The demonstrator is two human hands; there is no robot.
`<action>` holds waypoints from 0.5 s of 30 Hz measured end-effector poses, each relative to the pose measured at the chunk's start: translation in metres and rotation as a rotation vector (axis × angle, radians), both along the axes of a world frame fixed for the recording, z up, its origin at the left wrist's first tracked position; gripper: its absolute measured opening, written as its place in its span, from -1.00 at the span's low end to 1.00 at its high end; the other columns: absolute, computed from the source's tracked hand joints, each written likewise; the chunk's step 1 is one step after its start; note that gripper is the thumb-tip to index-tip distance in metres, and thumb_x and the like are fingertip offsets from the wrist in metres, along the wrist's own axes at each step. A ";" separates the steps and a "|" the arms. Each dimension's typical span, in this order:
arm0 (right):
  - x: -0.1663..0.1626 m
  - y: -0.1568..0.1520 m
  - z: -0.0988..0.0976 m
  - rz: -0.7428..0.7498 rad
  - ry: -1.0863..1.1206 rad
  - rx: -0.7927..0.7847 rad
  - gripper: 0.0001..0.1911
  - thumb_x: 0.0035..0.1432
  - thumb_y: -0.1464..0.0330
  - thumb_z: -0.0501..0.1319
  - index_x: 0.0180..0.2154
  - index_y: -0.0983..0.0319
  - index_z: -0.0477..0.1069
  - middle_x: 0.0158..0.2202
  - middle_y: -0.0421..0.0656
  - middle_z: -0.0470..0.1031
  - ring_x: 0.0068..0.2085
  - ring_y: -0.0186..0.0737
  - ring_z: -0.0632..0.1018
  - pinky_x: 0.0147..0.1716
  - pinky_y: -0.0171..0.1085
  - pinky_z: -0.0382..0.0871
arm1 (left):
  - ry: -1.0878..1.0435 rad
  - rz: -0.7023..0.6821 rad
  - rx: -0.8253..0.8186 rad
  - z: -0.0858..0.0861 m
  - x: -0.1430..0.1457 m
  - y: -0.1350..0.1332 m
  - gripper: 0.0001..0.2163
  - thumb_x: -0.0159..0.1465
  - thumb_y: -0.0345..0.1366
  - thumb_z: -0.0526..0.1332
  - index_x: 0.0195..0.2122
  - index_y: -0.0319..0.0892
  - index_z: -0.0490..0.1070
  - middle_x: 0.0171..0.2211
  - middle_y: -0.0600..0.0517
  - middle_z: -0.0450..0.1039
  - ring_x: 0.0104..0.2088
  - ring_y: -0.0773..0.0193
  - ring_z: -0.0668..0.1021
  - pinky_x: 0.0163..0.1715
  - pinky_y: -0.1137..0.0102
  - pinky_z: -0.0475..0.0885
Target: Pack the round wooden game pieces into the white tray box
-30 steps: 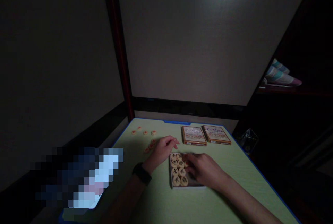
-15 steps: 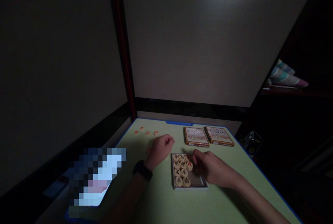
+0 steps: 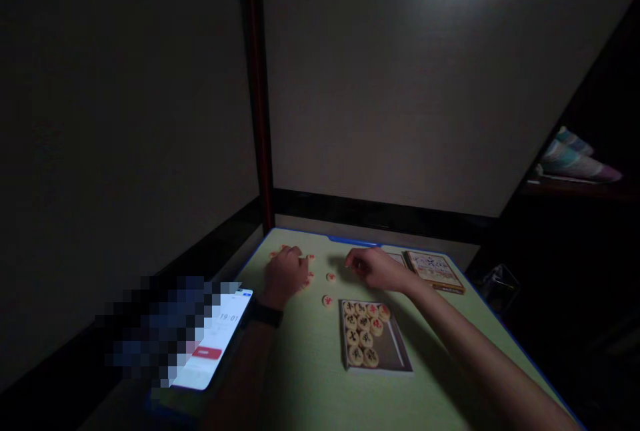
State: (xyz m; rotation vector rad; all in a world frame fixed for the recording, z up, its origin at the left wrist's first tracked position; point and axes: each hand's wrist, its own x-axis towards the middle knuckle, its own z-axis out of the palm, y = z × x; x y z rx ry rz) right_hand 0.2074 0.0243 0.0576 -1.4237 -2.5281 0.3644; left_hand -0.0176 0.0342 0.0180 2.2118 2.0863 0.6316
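At the far left of the table, my left hand point(image 3: 287, 276) reaches down over red-marked Chinese chess pieces point(image 3: 311, 257), fingers bent and apart; its fingertips partly hide the pieces. To the right, my right hand point(image 3: 373, 268) hovers with loosely curled fingers, and I see nothing in them. A loose red piece point(image 3: 331, 277) lies between the hands, and another red piece point(image 3: 327, 300) lies nearer me. In front of my right forearm sits a shallow tray point(image 3: 387, 351) of round pieces, several black-marked and a few red at the upper right. The tray's lower right shows its bare bottom.
A flat printed box point(image 3: 435, 269) lies at the back right, with a second printed box point(image 3: 397, 259) mostly behind my right hand. A lit phone point(image 3: 213, 344) stands at the left edge of the green table point(image 3: 310, 384). Walls rise behind and left.
My right hand has left the tray and moved back and left; another red piece now shows in the tray. My left hand has moved left onto the red pieces. The view has shifted slightly.
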 end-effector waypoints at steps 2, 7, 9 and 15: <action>-0.016 0.015 -0.004 0.043 -0.115 -0.026 -0.59 0.01 0.61 0.16 -0.09 0.28 0.53 -0.27 -0.11 0.63 -0.27 -0.24 0.57 -0.31 -0.38 0.30 | 0.023 -0.028 -0.088 -0.003 -0.013 0.005 -0.80 0.29 -0.40 0.08 -0.25 -0.20 0.53 -0.14 -0.14 0.58 -0.07 0.13 0.57 -0.10 0.36 0.39; -0.044 0.033 -0.025 0.095 -0.246 -0.028 -0.72 0.05 0.52 0.21 -0.20 0.24 0.60 -0.19 -0.03 0.66 -0.18 -0.11 0.59 -0.28 -0.32 0.29 | -0.142 -0.207 -0.322 -0.011 -0.031 0.004 -0.82 0.10 -0.20 0.36 -0.34 -0.16 0.45 -0.30 0.00 0.56 -0.27 0.19 0.58 -0.32 0.43 0.41; -0.048 0.036 -0.031 0.100 -0.279 -0.029 -0.73 0.08 0.52 0.18 -0.23 0.25 0.61 -0.22 -0.01 0.66 -0.22 -0.11 0.60 -0.31 -0.32 0.28 | -0.248 -0.243 -0.414 -0.015 -0.035 0.003 -0.72 -0.03 -0.24 0.42 -0.32 -0.16 0.42 -0.33 0.05 0.53 -0.37 0.25 0.55 -0.48 0.48 0.38; -0.049 0.048 -0.034 0.122 -0.318 -0.058 -0.72 0.05 0.55 0.20 -0.24 0.27 0.64 -0.24 -0.06 0.67 -0.23 -0.16 0.60 -0.31 -0.36 0.29 | -0.377 -0.256 -0.494 -0.025 -0.038 0.009 -0.73 -0.10 -0.39 0.38 -0.39 -0.19 0.35 -0.31 0.06 0.47 -0.50 0.37 0.49 -0.62 0.54 0.36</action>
